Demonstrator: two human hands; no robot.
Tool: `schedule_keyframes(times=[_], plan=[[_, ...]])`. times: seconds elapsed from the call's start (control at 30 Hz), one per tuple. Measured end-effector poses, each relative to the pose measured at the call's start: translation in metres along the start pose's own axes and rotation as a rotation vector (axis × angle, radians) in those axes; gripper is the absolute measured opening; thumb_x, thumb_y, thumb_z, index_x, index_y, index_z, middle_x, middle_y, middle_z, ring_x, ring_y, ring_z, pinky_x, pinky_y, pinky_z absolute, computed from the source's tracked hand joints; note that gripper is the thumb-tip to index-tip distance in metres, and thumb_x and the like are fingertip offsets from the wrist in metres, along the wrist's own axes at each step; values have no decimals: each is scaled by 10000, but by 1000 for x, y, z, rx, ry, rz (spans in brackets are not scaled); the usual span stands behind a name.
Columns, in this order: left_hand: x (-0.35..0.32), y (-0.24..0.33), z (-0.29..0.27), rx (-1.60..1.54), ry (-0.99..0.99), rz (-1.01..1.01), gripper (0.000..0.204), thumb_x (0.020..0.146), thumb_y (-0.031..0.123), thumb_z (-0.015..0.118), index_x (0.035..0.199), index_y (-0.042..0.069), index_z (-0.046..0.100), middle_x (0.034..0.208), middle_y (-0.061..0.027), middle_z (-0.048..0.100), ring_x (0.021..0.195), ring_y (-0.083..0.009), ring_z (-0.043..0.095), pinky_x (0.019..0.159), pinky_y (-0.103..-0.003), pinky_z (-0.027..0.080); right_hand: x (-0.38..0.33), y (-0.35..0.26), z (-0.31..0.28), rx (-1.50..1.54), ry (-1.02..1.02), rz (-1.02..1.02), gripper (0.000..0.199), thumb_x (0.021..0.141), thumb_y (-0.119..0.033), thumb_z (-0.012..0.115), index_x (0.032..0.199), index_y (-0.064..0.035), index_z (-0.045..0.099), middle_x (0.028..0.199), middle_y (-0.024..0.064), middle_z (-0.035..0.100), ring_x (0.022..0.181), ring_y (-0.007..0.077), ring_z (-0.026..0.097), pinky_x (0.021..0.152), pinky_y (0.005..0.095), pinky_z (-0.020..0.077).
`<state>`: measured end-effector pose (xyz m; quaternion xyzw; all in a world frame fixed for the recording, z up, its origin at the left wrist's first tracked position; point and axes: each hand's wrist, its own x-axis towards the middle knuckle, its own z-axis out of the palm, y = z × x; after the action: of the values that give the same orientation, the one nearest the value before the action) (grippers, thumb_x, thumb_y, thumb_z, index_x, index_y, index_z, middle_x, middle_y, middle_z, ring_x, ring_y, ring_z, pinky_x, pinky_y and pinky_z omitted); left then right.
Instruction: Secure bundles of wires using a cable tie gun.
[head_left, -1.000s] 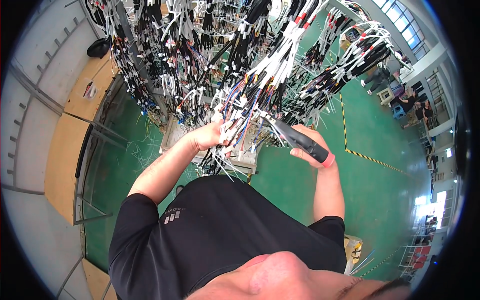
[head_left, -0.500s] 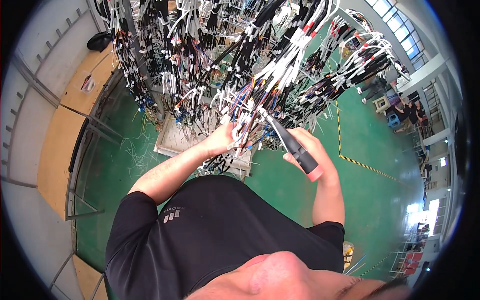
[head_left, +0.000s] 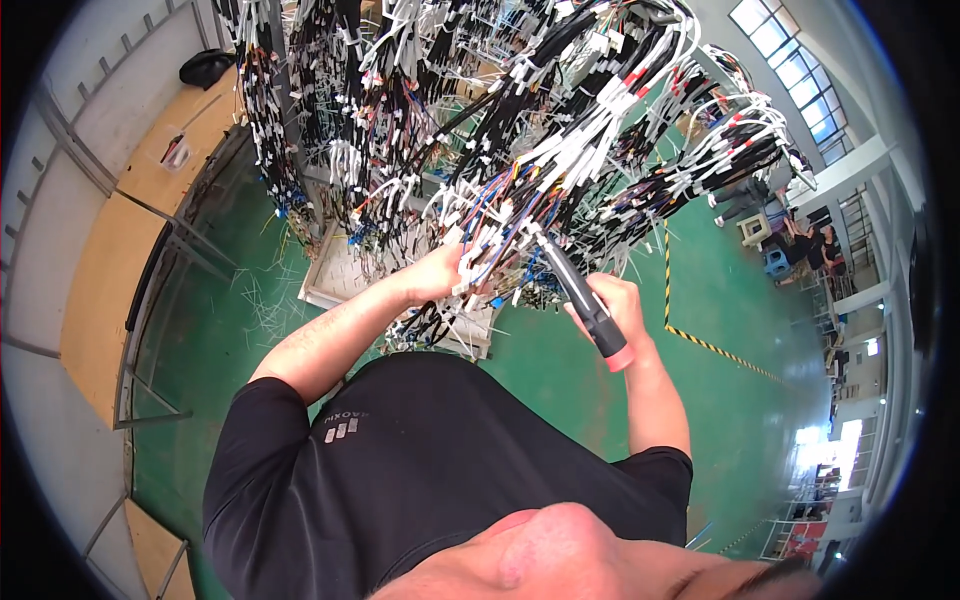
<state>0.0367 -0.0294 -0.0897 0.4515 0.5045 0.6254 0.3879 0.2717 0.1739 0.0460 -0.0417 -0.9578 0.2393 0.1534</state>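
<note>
A green floor (head_left: 560, 380) fills my view, with wooden boards (head_left: 100, 290) along its left edge and a yellow-black line (head_left: 720, 350) running off to the right. Hanging over it, across the far half of the scene, is a dense rack of wire harnesses (head_left: 520, 130), black and white bundles with blue, red and orange strands. Beneath them lies a pale tray (head_left: 335, 280) amid cut scraps. My left hand (head_left: 440, 272) is closed around a cluster of coloured wires (head_left: 495, 225) at the near edge of the harnesses. My right hand (head_left: 612, 305), just right of it, is wrapped in a fist around a black tool (head_left: 580, 295) with a pink butt end; its tip points up-left into the same cluster.
</note>
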Motion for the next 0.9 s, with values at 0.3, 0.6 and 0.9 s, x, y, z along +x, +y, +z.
schedule_keyframes(times=[0.3,0.6,0.9], plan=[[-6,5,-41,-184,-412,-208,726,800,71,901,1440,12,565,1191,-52,729,1037,-126,653,954,-324,538,-27,1,29,-281,313,-161,388,766,-113,749,1130,-16,658,1103,159,637,1089,386,641,1148,578,434],[-9,18,-3,-78,-20,-267,881,748,238,991,1441,-54,531,1170,-84,755,1079,-129,663,989,-344,557,-41,-24,47,-479,290,-150,368,769,-146,748,1129,-79,712,1096,105,619,1108,340,631,1153,559,424],[-7,13,15,225,40,-105,952,685,447,1021,1387,3,557,1230,-127,742,1135,-201,701,1029,-385,546,-57,-23,109,-429,310,-119,361,816,-157,722,1173,-105,699,1097,83,611,1116,306,618,1136,568,425]])
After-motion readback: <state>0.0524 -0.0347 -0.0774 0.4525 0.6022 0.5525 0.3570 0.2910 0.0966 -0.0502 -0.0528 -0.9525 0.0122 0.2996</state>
